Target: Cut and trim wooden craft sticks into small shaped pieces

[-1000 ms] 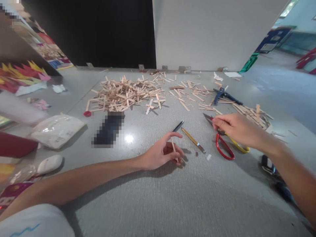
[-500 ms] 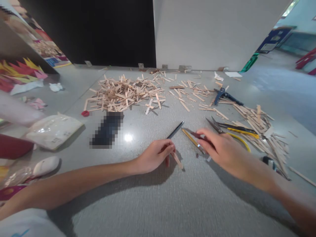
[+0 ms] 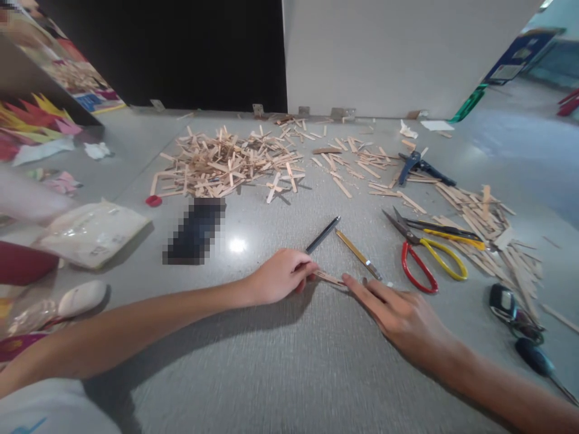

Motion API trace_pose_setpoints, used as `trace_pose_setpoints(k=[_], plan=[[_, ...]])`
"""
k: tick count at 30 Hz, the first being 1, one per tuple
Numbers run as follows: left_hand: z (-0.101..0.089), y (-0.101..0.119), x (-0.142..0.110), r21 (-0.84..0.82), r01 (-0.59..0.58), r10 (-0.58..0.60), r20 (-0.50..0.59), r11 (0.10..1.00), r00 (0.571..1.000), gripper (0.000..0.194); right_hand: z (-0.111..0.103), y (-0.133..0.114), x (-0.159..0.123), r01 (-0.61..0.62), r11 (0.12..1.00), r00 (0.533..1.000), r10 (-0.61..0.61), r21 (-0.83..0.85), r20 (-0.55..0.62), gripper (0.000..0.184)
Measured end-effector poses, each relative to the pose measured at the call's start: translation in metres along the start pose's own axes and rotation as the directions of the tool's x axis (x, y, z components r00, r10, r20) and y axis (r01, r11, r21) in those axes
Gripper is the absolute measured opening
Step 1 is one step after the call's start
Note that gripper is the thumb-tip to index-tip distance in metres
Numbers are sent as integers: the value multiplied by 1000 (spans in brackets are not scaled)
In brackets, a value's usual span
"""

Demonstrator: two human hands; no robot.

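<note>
My left hand (image 3: 280, 276) is closed on one end of a short wooden stick (image 3: 329, 278) that lies on the grey table (image 3: 289, 361). My right hand (image 3: 398, 313) reaches in from the right, its fingers stretched out and its fingertip touching the stick's other end. Just beyond the stick lie a dark pen (image 3: 322, 234) and a yellow utility knife (image 3: 359, 255). Red and yellow handled scissors (image 3: 420, 256) rest to the right, apart from both hands.
A big pile of wooden sticks (image 3: 226, 166) covers the far middle, with more sticks at the right (image 3: 479, 217). Blue pliers (image 3: 418, 166) lie far right. A pixelated dark item (image 3: 195, 231), a white packet (image 3: 90, 232) and a white mouse (image 3: 81, 296) sit left. Dark small tools (image 3: 515, 313) lie near right.
My right hand left the scissors on the table and came down to the left onto the stick's end. My left hand laid the stick flat, keeping its hold.
</note>
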State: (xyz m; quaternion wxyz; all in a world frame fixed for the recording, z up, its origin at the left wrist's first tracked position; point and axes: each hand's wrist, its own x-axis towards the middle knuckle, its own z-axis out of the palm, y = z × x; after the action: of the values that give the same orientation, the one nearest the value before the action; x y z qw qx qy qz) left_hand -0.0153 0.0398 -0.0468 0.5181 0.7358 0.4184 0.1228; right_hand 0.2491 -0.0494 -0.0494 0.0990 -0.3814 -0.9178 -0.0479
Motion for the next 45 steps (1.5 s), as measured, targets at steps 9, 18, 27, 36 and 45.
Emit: trace_pose_setpoints(k=[9, 18, 27, 36, 45], plan=[[0, -1, 3, 63, -9, 8, 16, 998, 1000, 42, 0, -3, 1, 0, 999, 1000, -1, -45, -18, 62], [0, 0, 3, 66, -4, 2, 26, 998, 1000, 41, 2, -2, 1, 16, 996, 999, -20, -86, -41, 60], [0, 0, 3, 66, 8, -10, 26, 998, 1000, 40, 1, -4, 3, 28, 993, 998, -33, -112, -48, 60], [1, 0, 2, 79, -11, 11, 0, 997, 1000, 41, 1, -2, 3, 25, 993, 999, -29, -117, -33, 63], [1, -1, 3, 96, -10, 10, -3, 995, 1000, 42, 2, -4, 0, 17, 991, 999, -22, -133, -36, 64]])
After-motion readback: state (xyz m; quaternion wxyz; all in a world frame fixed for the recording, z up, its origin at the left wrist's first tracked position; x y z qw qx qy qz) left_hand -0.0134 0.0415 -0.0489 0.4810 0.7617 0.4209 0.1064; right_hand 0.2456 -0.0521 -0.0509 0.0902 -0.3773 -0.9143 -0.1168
